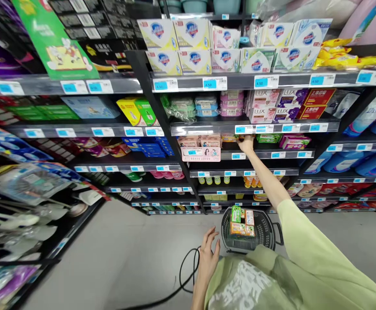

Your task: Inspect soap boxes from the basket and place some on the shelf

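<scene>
My right hand [246, 144] reaches into a middle shelf, between orange soap packs [229, 137] on its left and green soap packs [268, 138] on its right. Its fingers are partly hidden under the shelf above, so I cannot see whether they grip anything. Down by my shirt, my left hand [209, 249] hangs free with fingers apart and slightly bent, holding nothing. Near my body sits a dark shopping basket [265, 232]. Inside it lie a green pack [236, 214], orange packs [237, 228] and a whitish pack [249, 217].
White boxed soaps [194, 62] fill the shelf above, with LUX boxes [262, 115] below them. Pink boxes [188, 141] stand left of my right hand. A kitchen-utensil rack [29, 215] borders the left side. A black cable [175, 292] loops above the grey floor [116, 254].
</scene>
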`<state>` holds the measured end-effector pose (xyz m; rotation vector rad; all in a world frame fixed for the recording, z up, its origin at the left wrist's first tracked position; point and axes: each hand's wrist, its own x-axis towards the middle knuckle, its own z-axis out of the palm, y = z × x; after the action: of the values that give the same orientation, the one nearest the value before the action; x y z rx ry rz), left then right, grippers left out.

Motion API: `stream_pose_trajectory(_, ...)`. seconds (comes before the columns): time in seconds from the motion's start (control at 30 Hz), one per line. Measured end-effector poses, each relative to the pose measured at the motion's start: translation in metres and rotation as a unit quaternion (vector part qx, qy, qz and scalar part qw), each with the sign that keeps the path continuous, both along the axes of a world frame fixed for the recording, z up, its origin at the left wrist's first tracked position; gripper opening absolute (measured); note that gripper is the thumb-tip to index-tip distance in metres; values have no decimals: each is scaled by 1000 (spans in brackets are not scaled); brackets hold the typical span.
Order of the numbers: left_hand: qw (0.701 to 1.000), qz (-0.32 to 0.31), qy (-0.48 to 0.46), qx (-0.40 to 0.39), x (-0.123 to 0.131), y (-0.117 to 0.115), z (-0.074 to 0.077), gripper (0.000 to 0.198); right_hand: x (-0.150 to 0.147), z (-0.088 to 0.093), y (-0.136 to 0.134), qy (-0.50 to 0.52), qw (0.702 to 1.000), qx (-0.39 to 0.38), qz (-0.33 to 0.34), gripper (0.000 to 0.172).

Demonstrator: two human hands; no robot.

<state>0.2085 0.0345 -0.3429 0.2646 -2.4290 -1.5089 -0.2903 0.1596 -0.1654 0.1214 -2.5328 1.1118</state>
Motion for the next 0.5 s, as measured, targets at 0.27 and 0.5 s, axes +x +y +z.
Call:
stream_pose_trajectory(0.27,996,-80,-41,-5,1,23,7,25,107,-53,80,125,979,-3,161,34)
stream_pose_trajectory(0.5,990,-127,-65,-21,3,31,5,24,170,-143,118,27,986,10,163,25)
